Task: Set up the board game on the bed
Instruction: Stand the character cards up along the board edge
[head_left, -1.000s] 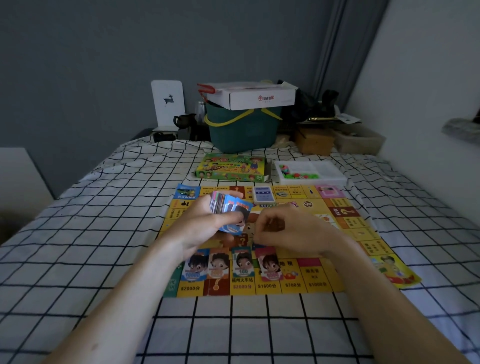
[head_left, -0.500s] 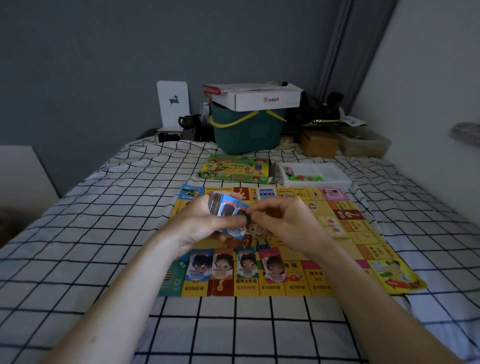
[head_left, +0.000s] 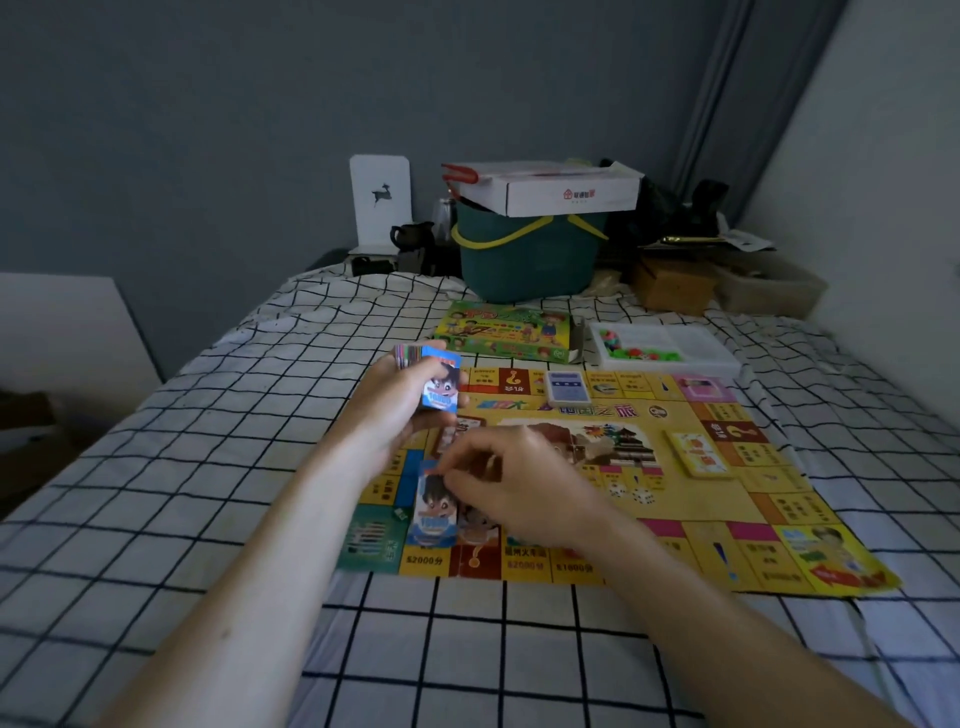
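Left hand (head_left: 400, 400) grips a slippery stack of cards (head_left: 434, 382) by its edges; right hand (head_left: 511, 486) pinches one thin, bendy card (head_left: 434, 512) over the board (head_left: 727, 519).

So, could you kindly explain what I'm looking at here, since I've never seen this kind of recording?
There is no machine: a camera on a person's head looks down at their two bare hands. The left hand grips a stack of paper play money. The right hand pinches one blue note low over the game board, which lies on the checked bed sheet. On the board are two card decks and dice; beyond it lie the game box and a white tray.
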